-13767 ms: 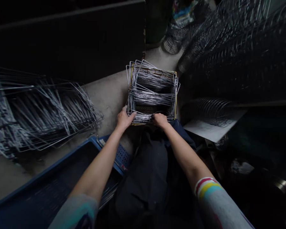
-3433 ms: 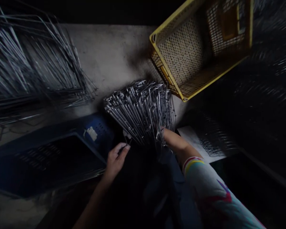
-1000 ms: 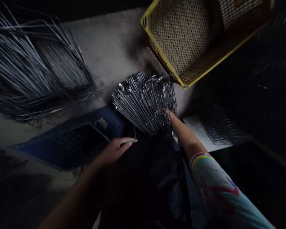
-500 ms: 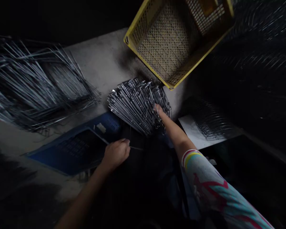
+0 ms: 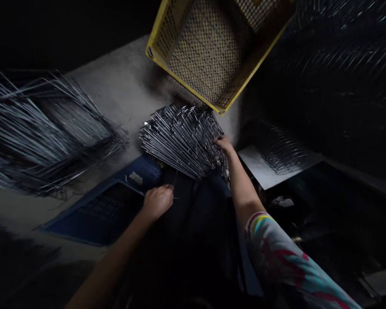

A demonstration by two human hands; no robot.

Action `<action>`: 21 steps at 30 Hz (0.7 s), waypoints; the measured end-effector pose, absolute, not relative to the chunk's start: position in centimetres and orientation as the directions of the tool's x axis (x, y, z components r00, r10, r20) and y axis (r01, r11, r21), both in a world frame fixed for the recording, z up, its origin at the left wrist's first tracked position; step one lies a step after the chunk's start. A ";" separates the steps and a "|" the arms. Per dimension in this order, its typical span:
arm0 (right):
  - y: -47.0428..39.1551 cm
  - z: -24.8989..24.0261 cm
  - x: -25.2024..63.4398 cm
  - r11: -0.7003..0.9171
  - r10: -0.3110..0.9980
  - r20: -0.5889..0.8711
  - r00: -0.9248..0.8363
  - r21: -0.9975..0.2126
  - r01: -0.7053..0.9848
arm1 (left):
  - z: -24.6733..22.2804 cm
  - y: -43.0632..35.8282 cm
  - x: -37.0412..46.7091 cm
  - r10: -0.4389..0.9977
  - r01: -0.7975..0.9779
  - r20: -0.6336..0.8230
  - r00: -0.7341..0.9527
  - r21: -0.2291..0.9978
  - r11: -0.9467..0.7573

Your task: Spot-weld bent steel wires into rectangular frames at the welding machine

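Observation:
A fanned pile of bent metal wire rods point(image 5: 183, 141) lies in front of me at the middle of the head view. My left hand point(image 5: 159, 201) is closed in a fist to the lower left of the pile. It grips a thin metal wire point(image 5: 175, 178), whose end shows above the fist. My right hand point(image 5: 223, 143) reaches to the pile's right edge, its fingers bent and closed on the rods there. Exactly which rods lie between these fingers is too dark to make out.
A yellow plastic crate point(image 5: 185, 88) stands tilted behind the pile. More long wire rods point(image 5: 35, 133) lie to the left, above a blue machine panel point(image 5: 99, 214). Curved wires point(image 5: 283, 152) rest on a pale board point(image 5: 255, 167) at the right. Dark racks of wire fill the upper right.
My right hand has shifted slightly right, from among the rods to the pile's edge. The left fist stays closed on the wire. The view has turned a little, so the crate appears farther left.

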State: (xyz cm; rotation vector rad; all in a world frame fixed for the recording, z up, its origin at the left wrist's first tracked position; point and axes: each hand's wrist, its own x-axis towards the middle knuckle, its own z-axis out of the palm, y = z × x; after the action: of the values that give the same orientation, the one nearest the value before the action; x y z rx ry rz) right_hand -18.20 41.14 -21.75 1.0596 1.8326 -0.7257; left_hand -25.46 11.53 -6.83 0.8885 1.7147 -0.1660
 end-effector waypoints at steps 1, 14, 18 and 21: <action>41.2 -20.9 -17.8 0.478 0.390 -0.881 -0.269 -0.056 0.876 | -6.8 11.5 -25.6 0.483 0.639 -0.873 -0.072 0.331 0.694; 38.9 -11.0 -17.7 0.630 0.266 -0.794 -0.546 -0.286 0.722 | -7.1 14.6 -25.1 0.640 0.182 -0.769 -0.001 0.629 0.756; 39.5 -10.2 -16.2 0.436 0.219 -0.715 -0.663 -0.536 0.723 | -8.5 14.2 -24.6 0.641 -0.343 -0.756 0.132 0.572 0.745; 39.3 -9.1 -15.4 0.483 0.126 -0.702 -0.701 -0.574 0.661 | -9.0 13.8 -24.4 0.720 -0.442 -0.677 0.152 0.605 0.663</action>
State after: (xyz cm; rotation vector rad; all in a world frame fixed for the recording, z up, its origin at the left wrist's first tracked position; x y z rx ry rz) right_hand -15.44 39.31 -9.10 0.6469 2.1426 -1.1847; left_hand -24.43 13.81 -8.95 0.2908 1.1430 0.8503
